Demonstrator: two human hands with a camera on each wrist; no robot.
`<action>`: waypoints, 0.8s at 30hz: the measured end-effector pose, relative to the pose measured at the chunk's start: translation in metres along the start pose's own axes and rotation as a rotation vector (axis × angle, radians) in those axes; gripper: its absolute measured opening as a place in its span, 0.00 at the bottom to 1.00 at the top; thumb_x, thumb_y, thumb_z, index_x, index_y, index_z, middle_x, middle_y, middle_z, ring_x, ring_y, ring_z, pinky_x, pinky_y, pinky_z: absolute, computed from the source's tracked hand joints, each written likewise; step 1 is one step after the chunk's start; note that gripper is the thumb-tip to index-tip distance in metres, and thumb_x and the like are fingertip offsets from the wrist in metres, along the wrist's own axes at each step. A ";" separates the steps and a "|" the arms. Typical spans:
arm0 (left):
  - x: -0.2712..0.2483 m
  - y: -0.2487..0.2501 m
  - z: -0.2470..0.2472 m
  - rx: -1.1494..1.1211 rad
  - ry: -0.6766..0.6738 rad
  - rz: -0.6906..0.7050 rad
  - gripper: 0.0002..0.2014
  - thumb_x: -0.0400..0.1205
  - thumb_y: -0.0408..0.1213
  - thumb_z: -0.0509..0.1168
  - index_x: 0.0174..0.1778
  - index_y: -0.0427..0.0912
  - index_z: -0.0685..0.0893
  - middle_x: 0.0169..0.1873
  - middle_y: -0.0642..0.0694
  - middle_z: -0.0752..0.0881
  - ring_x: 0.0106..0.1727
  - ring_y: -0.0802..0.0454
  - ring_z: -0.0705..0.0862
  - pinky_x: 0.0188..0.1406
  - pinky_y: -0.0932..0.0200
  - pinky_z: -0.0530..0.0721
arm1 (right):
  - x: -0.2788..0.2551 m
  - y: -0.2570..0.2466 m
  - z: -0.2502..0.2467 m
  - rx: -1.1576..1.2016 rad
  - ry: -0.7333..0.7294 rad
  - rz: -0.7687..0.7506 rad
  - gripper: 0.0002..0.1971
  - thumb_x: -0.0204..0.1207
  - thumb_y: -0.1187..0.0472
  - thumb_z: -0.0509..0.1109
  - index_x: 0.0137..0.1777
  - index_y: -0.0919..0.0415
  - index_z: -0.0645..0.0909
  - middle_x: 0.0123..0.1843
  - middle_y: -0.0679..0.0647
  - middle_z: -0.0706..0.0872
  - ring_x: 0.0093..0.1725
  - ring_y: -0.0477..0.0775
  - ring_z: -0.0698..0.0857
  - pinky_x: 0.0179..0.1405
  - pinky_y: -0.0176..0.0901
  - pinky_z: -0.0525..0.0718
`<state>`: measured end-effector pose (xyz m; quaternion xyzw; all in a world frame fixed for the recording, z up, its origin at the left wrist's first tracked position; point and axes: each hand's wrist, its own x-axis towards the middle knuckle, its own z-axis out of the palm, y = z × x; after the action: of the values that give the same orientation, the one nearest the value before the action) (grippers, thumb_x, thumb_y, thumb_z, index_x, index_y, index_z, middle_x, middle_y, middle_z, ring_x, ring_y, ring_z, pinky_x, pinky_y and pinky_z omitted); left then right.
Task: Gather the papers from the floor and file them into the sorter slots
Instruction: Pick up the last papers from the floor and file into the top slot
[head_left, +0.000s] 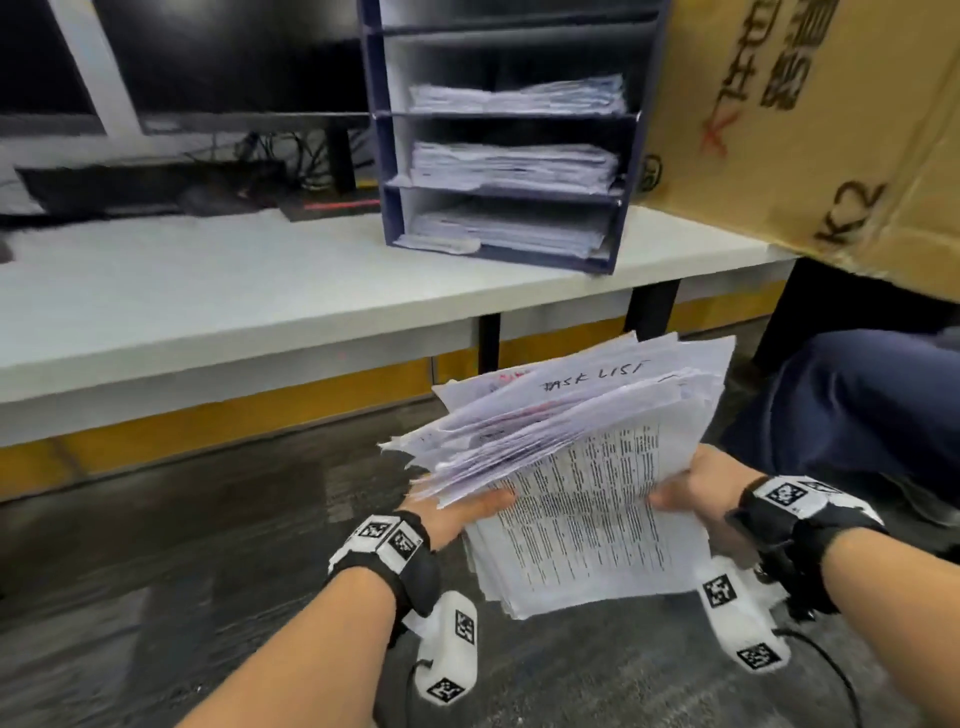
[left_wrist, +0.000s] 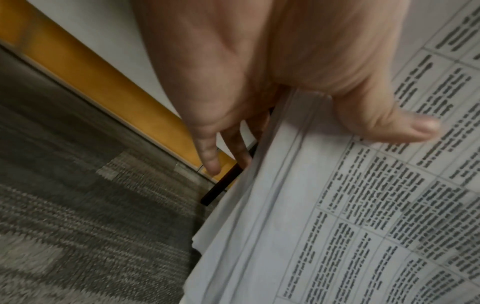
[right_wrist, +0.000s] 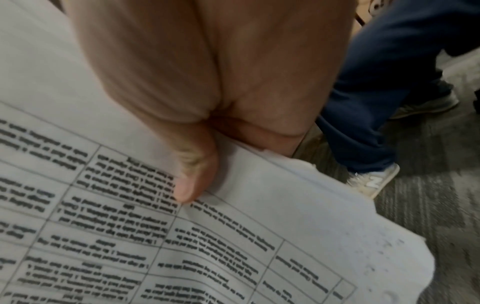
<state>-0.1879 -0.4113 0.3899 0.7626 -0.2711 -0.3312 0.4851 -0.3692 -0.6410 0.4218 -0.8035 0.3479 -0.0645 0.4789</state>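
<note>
I hold a thick, untidy stack of papers (head_left: 582, 483) in both hands, above the carpet in front of the desk. My left hand (head_left: 457, 512) grips the stack's left edge, thumb (left_wrist: 405, 129) on the printed top sheet (left_wrist: 363, 216) and fingers (left_wrist: 210, 156) underneath. My right hand (head_left: 691, 493) grips the right edge, thumb (right_wrist: 192, 179) pressed on the same sheet (right_wrist: 155, 236). A sheet marked "TASK LIST" (head_left: 592, 379) shows at the stack's far end. The dark blue sorter (head_left: 498, 130) stands on the white desk (head_left: 208, 291); its three lower slots hold paper piles.
A large cardboard box (head_left: 810, 114) leans over the desk's right end beside the sorter. Another person's leg in blue trousers (head_left: 857, 400) and a pale shoe (right_wrist: 374, 181) stand close on the right. A monitor and cables sit at the desk's back left. Grey carpet (head_left: 208, 545) lies below.
</note>
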 end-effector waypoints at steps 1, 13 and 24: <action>-0.013 0.012 -0.001 0.015 -0.005 0.058 0.16 0.73 0.48 0.76 0.49 0.69 0.78 0.54 0.63 0.83 0.63 0.57 0.81 0.69 0.58 0.74 | -0.012 -0.010 -0.008 0.008 0.018 -0.018 0.21 0.55 0.72 0.77 0.52 0.64 0.89 0.50 0.60 0.91 0.53 0.62 0.89 0.59 0.62 0.84; -0.093 0.152 -0.080 -0.216 0.419 0.334 0.22 0.70 0.52 0.78 0.55 0.46 0.85 0.54 0.47 0.89 0.53 0.47 0.87 0.61 0.51 0.83 | -0.101 -0.183 -0.050 0.106 0.204 -0.377 0.22 0.62 0.72 0.77 0.58 0.63 0.83 0.53 0.58 0.90 0.54 0.60 0.88 0.60 0.61 0.84; -0.123 0.218 -0.217 -0.268 0.717 0.486 0.11 0.76 0.39 0.75 0.53 0.43 0.86 0.47 0.44 0.89 0.53 0.41 0.88 0.62 0.41 0.83 | -0.075 -0.314 0.016 0.140 0.218 -0.637 0.23 0.72 0.69 0.75 0.66 0.56 0.76 0.55 0.45 0.85 0.57 0.48 0.83 0.57 0.44 0.80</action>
<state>-0.1193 -0.2824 0.6875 0.6738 -0.2119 0.0453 0.7064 -0.2626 -0.4887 0.6866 -0.8252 0.1231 -0.3199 0.4488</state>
